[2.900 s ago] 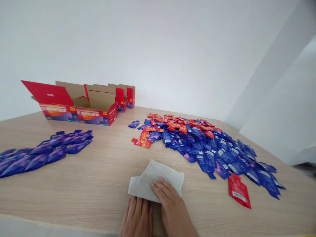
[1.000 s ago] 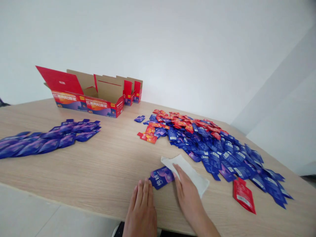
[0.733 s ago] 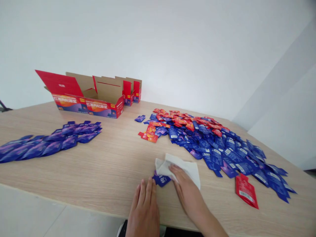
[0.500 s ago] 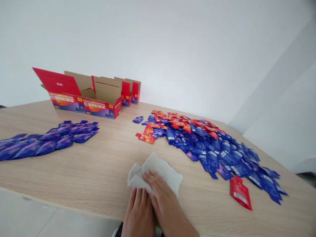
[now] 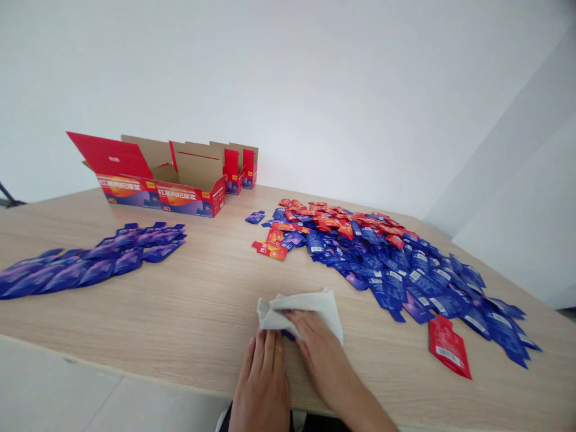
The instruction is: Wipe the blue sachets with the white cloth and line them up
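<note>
A crumpled white cloth (image 5: 301, 309) lies bunched on the wooden table near its front edge. My right hand (image 5: 321, 360) rests over it, fingers gripping its fold. My left hand (image 5: 261, 384) sits beside it, fingertips at the cloth's lower edge. Under the cloth, a blue-purple sachet (image 5: 288, 335) is almost fully hidden, with only a small corner showing. A loose red sachet (image 5: 449, 348) lies to the right, near the front of a large heap of blue and red sachets (image 5: 382, 264).
A long row of purple sachets (image 5: 108, 258) lies on the left of the wooden table (image 5: 189, 306). Open red cardboard boxes (image 5: 157, 198) stand along the far edge against the white wall. The table's front edge and pale floor run below.
The cloth has closed over the sachet that showed beside it earlier. The cloth now sits further right than half a second ago, and both hands stay on it.
</note>
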Available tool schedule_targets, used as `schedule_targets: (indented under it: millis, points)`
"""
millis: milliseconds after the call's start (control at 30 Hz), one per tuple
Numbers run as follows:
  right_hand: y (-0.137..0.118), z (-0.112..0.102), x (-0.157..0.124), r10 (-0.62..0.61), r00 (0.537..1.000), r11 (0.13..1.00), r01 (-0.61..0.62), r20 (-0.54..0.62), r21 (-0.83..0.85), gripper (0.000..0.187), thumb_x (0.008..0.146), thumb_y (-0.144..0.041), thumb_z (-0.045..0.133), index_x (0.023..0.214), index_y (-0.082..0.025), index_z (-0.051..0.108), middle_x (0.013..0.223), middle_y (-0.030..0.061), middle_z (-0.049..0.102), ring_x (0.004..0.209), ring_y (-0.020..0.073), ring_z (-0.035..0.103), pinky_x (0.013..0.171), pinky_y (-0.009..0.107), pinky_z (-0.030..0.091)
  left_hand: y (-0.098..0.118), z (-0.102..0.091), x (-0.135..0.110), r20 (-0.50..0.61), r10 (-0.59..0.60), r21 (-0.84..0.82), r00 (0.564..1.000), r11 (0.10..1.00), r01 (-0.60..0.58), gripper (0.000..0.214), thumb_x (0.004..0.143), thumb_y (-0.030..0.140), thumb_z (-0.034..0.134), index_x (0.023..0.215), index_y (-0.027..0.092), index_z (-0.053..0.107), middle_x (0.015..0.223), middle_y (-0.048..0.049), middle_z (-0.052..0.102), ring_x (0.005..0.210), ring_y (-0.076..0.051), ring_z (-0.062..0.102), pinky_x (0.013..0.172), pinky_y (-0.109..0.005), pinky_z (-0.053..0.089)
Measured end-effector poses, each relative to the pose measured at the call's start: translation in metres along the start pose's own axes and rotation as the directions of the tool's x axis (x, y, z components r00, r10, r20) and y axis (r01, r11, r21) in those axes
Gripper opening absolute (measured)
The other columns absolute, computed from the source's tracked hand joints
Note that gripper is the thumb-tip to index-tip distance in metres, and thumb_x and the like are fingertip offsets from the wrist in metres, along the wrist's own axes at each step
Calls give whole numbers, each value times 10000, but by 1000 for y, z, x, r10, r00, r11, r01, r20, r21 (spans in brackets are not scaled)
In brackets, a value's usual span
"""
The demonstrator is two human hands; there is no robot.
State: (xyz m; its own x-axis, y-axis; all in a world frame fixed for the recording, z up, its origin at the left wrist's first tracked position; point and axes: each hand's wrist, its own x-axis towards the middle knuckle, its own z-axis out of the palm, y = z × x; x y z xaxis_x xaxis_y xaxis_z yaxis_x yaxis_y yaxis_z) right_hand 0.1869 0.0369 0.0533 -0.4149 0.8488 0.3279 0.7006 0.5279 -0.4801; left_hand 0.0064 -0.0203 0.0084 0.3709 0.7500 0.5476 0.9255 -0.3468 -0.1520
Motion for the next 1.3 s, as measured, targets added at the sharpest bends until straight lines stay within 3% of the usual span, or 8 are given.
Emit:
schedule_targets:
  millis: [167, 367, 567, 767, 967, 1033, 1133, 1300]
  points:
    - [35, -20, -1, 241, 951, 961, -262, -192, -91, 493, 1056, -271, 369, 1424, -37, 597, 1465, 253, 592, 1395, 360, 550, 1181, 632, 398, 2, 3, 1, -3, -19, 0, 1000, 1000, 19, 604, 903, 397, 526, 1417, 81, 561, 1537, -127, 530, 1451, -315, 432, 1158, -422, 440]
    - [-4, 6, -5, -58, 998, 998, 57, 26, 41, 472, 1057, -237, 452, 1523, -271, 523, 1569, 43, 533, 1459, 215, 485, 1235, 466, 390, 0, 2, 0, 18, 27, 27, 999, 999, -28, 517, 910, 347, 509, 1371, 141, 618, 1393, -99, 653, 1336, -291, 551, 1105, -427, 484]
    - [39, -25, -10, 254, 944, 955, -279, -210, -99, 484, 1066, -321, 387, 1424, -89, 614, 1469, 213, 603, 1395, 338, 555, 1191, 611, 401, 0, 4, 1, -50, -13, -11, 999, 1000, 13, 563, 895, 362, 516, 1386, 99, 594, 1517, -104, 556, 1438, -302, 450, 1147, -418, 448]
    - [-2, 3, -8, -72, 997, 997, 72, 20, 21, 453, 1070, -261, 439, 1513, -256, 535, 1552, 50, 553, 1442, 204, 506, 1223, 437, 412, -1, 5, 0, -11, 14, -13, 1000, 1000, -14, 479, 898, 310, 518, 1333, 155, 644, 1375, -89, 666, 1314, -272, 565, 1116, -420, 470]
    - [33, -22, -7, 217, 956, 968, -237, -198, -83, 461, 1069, -332, 410, 1447, -157, 607, 1479, 167, 608, 1396, 316, 557, 1186, 589, 422, 0, 2, 2, -56, -13, -20, 998, 1000, 12, 555, 893, 358, 529, 1382, 106, 598, 1521, -104, 552, 1437, -303, 450, 1139, -428, 453]
    - [20, -13, -7, 182, 968, 977, -198, -173, -75, 472, 1078, -342, 402, 1504, -205, 551, 1523, 122, 575, 1420, 279, 533, 1197, 531, 430, 2, 4, 1, -48, -29, -40, 998, 999, 27, 549, 892, 361, 528, 1379, 119, 604, 1494, -101, 579, 1409, -299, 481, 1127, -429, 462]
    - [-4, 4, -9, -95, 996, 995, 94, 2, 32, 489, 1073, -299, 438, 1560, -275, 473, 1576, 48, 524, 1452, 212, 494, 1212, 426, 427, 1, 3, 0, -27, -21, -59, 999, 998, 19, 486, 899, 331, 527, 1343, 168, 639, 1376, -78, 669, 1312, -269, 565, 1087, -416, 489]
    - [26, -17, -10, 125, 986, 990, -132, -107, -54, 437, 1059, -299, 447, 1454, -197, 603, 1510, 123, 588, 1415, 287, 539, 1214, 558, 394, 0, -4, 2, -17, -9, -33, 1000, 999, 8, 590, 906, 365, 534, 1436, 106, 544, 1542, -92, 533, 1451, -297, 425, 1144, -418, 446]
